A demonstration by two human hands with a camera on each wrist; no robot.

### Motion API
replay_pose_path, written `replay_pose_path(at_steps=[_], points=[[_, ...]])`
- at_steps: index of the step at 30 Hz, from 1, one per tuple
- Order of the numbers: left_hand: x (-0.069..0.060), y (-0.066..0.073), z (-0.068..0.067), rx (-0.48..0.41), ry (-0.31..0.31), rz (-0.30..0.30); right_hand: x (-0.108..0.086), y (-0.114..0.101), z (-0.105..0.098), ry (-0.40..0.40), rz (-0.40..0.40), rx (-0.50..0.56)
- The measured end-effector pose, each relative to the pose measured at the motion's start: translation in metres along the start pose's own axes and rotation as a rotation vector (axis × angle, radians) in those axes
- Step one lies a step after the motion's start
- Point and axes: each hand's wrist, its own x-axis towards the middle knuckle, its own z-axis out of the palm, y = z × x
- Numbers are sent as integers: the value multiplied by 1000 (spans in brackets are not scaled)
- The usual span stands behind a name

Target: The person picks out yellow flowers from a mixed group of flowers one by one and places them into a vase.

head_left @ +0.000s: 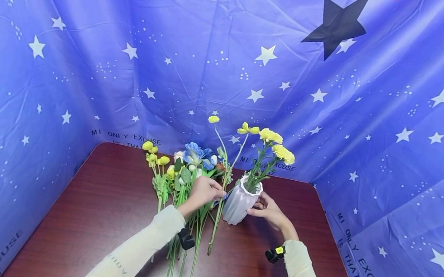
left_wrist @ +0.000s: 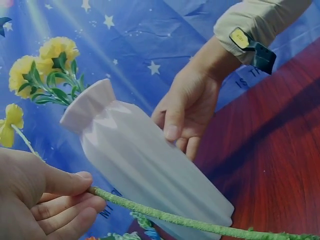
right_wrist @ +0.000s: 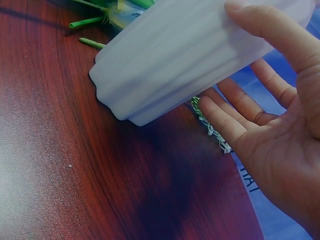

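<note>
My left hand (head_left: 205, 192) pinches the green stem (head_left: 215, 227) of a yellow flower sprig (head_left: 248, 129) between thumb and fingers, just left of the vase. In the left wrist view the stem (left_wrist: 165, 216) crosses in front of the vase (left_wrist: 145, 160). The white ribbed vase (head_left: 237, 202) holds yellow carnations (head_left: 283, 154) and leans, its mouth towards the right in the head view. My right hand (head_left: 272, 214) grips the vase's right side; in the right wrist view its thumb lies on one side of the vase (right_wrist: 170, 55) and the fingers (right_wrist: 225, 117) on the other.
Left of the vase, several loose flowers lie on the dark red table (head_left: 112, 190): yellow ones (head_left: 162, 161), blue ones (head_left: 193, 154) and others, their long green stems pointing to the front edge. A blue cloth (head_left: 197, 64) with stars surrounds the table's back and sides.
</note>
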Motion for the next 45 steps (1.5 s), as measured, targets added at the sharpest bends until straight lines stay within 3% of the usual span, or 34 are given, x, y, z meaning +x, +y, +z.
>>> replay_pose_path(at_steps=[12, 21, 29, 37, 45], points=[[5, 17, -11, -14, 6, -4, 1, 4, -2, 8, -3, -7], [3, 36, -20, 44, 11, 27, 0, 1, -1, 11, -3, 1], [-1, 58, -26, 99, 29, 104, -1, 1, 0, 13, 2, 4], [0, 78, -36, 59, 60, 174, 0, 3, -1, 6, -3, 3], [2, 104, -46, -23, 62, 177, 0, 4, -2, 8, -6, -5]])
